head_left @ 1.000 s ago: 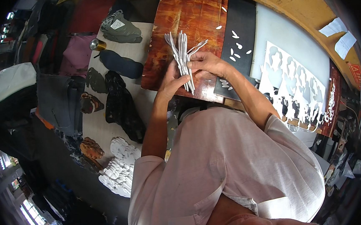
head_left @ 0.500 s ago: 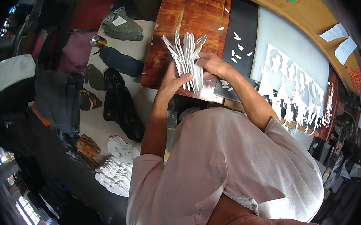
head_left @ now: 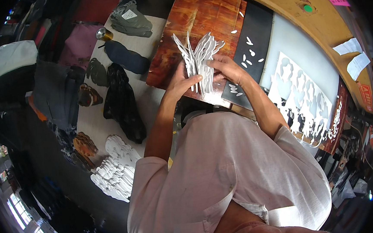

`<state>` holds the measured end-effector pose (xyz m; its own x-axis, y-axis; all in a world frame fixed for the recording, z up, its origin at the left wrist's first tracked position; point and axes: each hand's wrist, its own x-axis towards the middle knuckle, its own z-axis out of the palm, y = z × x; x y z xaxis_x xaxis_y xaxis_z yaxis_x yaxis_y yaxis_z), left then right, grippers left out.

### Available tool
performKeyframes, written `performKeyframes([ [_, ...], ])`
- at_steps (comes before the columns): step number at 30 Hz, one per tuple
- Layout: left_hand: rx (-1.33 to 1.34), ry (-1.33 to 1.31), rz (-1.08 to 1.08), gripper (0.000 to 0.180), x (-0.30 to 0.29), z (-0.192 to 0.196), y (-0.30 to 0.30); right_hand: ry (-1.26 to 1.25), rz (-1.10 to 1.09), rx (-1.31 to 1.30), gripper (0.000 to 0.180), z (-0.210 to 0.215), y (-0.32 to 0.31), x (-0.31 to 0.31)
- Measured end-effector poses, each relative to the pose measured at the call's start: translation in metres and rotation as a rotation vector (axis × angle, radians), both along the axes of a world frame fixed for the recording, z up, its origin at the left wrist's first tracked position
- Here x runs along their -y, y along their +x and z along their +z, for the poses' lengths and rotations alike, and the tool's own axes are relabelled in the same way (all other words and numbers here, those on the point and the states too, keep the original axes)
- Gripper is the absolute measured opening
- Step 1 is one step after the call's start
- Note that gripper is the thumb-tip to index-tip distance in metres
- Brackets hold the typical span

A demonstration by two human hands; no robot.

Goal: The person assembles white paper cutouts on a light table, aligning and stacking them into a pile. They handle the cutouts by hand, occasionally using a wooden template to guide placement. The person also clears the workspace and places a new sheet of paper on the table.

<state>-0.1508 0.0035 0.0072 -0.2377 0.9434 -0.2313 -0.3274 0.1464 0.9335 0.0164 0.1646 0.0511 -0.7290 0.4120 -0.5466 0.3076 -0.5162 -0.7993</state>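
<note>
Both my hands hold a stack of thin white cut-out pieces (head_left: 200,59) above the near part of a reddish-brown wooden board (head_left: 201,18). The stack stands on edge, its far ends fanned apart and its near ends closer together. My left hand (head_left: 180,83) wraps its left side, with the thumb laid across the near end. From the right, my right hand (head_left: 230,69) grips the other side; some of its fingers are hidden behind the pieces.
To the right lie a black strip (head_left: 256,29) with small white scraps, then a pale board (head_left: 293,31) bearing a white sheet with cut-out holes (head_left: 299,91). The left table holds a can (head_left: 104,34), dark bundles (head_left: 123,103) and piled white pieces (head_left: 115,175).
The fanned stack has spread wider at its far ends, with the right part leaning further right. Both hands still hold it, and the whole view has shifted slightly.
</note>
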Motion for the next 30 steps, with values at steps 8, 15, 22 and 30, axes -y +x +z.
performKeyframes([
  [8,-0.033,0.046,0.018,0.091,0.000,-0.009,0.002,0.162,0.049,0.095,0.038,0.012,-0.002,0.002],
  [15,-0.079,0.040,0.020,0.097,0.001,-0.020,0.003,0.356,0.132,0.230,0.045,0.010,-0.012,0.006],
  [22,-0.261,-0.026,0.013,0.102,-0.007,-0.030,0.015,0.172,0.012,0.144,0.035,-0.003,0.001,0.002],
  [30,-0.446,0.038,0.035,0.106,-0.011,-0.023,0.006,0.371,0.110,0.113,0.040,0.000,-0.015,0.009],
])
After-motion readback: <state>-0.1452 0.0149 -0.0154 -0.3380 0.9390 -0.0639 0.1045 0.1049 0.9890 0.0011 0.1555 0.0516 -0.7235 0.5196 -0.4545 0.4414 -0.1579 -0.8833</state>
